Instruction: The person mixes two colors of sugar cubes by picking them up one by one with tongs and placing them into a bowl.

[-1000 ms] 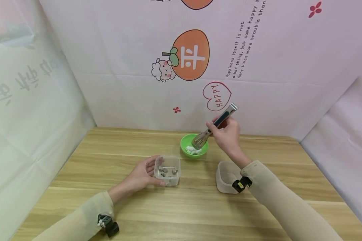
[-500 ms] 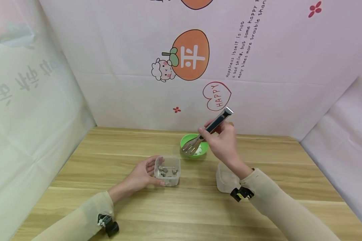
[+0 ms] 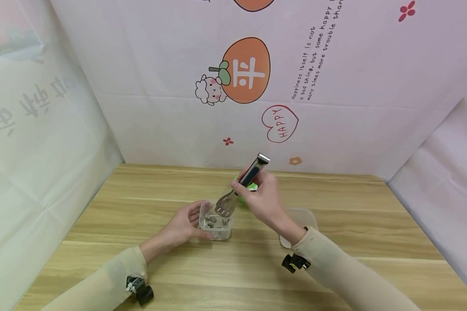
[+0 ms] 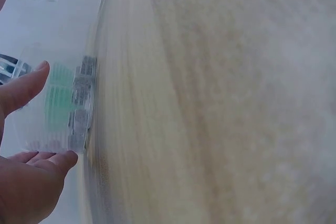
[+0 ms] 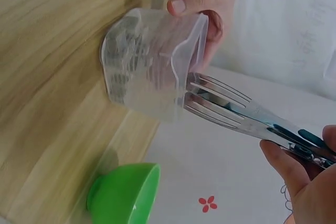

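My left hand (image 3: 179,226) grips a small clear plastic container (image 3: 220,234) that stands on the table, thumb on the near side and fingers behind. Several small grey cubes (image 3: 210,220) lie at its bottom. With my right hand (image 3: 263,201) I hold metal food tongs (image 3: 251,173) with dark handle grips, tilted down to the left. In the right wrist view the slotted tips of the tongs (image 5: 226,109) are at the container's mouth. Whether anything is between them cannot be seen clearly. Behind my right hand, the green bowl (image 5: 123,192) is mostly hidden in the head view.
A second clear container (image 3: 301,214) stands on the wooden table (image 3: 241,276), partly under my right forearm. White printed sheets (image 3: 167,129) rise behind the table and on both sides.
My right hand has carried the tongs left and toward me, from over the green bowl with white pieces to over the clear container. My left hand has stayed in place.
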### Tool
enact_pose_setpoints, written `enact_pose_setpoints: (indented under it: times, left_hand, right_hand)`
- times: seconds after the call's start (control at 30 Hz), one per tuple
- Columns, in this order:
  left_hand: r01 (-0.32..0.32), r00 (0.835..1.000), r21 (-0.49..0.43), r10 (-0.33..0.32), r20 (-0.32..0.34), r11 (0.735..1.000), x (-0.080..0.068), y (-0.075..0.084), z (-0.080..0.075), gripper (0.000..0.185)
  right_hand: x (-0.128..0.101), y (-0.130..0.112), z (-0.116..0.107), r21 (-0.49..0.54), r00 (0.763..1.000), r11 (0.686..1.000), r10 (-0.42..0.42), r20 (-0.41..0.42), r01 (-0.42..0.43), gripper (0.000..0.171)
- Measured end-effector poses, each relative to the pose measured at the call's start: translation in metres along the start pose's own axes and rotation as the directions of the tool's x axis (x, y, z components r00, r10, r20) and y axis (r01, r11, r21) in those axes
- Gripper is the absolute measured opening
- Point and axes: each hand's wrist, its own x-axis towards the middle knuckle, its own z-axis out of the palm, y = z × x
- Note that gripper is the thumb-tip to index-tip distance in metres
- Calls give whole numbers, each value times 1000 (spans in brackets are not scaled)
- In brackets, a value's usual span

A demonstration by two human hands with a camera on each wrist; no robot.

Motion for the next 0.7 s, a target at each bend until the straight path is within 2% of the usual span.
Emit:
enact_pose_setpoints:
  times: [0.17, 0.4, 0.7]
  left_hand:
    - [-2, 1000, 7, 2, -1, 1000, 0, -1, 0, 101]
    - [15, 1000, 24, -15, -10, 1000, 0, -1, 0, 100]
    - [9, 1000, 28, -9, -8, 1000, 1, -1, 0, 99]
  right_hand:
    - [-2, 3, 11, -3, 999, 1000, 18, 38, -18, 10]
    - [-3, 14, 24, -55, 996, 998, -33, 82, 37, 13]
    - [-4, 23, 32, -85, 994, 996, -28, 108, 38, 16]
